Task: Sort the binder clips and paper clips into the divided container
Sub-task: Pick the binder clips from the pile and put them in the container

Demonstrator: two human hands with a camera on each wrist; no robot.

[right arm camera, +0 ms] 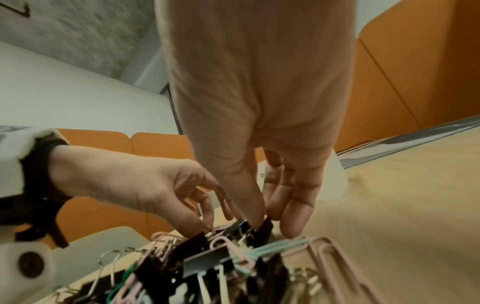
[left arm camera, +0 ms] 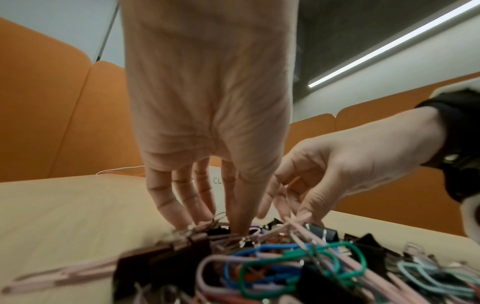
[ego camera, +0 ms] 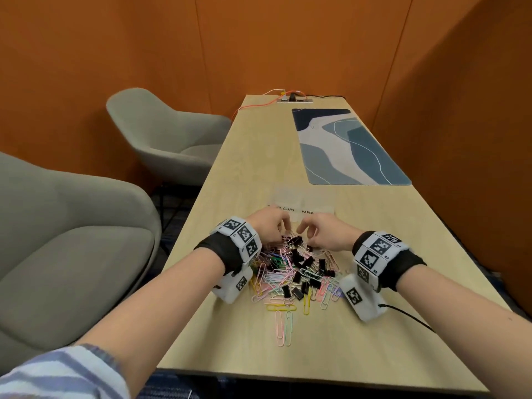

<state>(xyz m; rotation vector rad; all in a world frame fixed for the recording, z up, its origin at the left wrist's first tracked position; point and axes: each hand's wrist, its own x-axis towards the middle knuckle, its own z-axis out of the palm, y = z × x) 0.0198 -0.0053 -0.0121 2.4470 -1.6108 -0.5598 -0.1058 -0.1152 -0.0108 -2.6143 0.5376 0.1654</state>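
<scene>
A mixed pile (ego camera: 299, 272) of black binder clips and coloured paper clips lies on the wooden table. Just beyond it stands a clear divided container (ego camera: 299, 204) with handwritten labels reading "CLIPS" and "PAPER". Both hands meet at the pile's far edge. My left hand (ego camera: 276, 234) has its fingertips (left arm camera: 197, 218) dug in among the clips; what they hold is hidden. My right hand (right arm camera: 270, 222) pinches a black binder clip (right arm camera: 265, 227) between thumb and fingers. Loose pink paper clips (ego camera: 283, 326) lie nearest me.
A blue patterned desk mat (ego camera: 345, 145) lies at the far right of the table. A power socket with cables (ego camera: 290, 97) sits at the far end. Two grey chairs (ego camera: 172, 133) stand left of the table, orange walls close by. A black cable (ego camera: 408, 315) trails from my right wrist.
</scene>
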